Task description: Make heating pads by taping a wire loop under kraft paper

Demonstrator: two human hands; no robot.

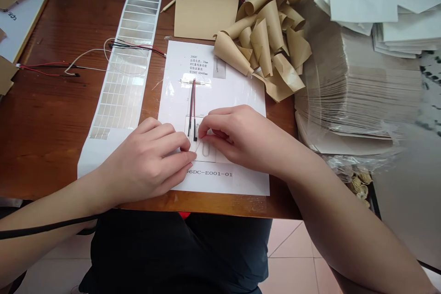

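Observation:
A printed template sheet (241, 179) lies on the table, with a red and black wire harness (192, 105) taped lengthwise on it. The harness's black ends point toward me. Over the outlined box at the sheet's lower middle, my right hand (237, 135) is closed in a pinch beside the black-tipped wire end; whatever it pinches is hidden. My left hand (155, 156) rests at the sheet's left edge, fingers bent and tips drawn together at the box's lower left. Anything between those tips is too small to make out.
A strip of silvery labels (120, 87) lies to the left, with loose wire harnesses (62, 64) across it. Brown paper sheets (206, 14) and curled brown paper pieces (272, 32) sit behind. A tall plastic-wrapped stack (358, 96) stands on the right, white sheets (365, 0) above it.

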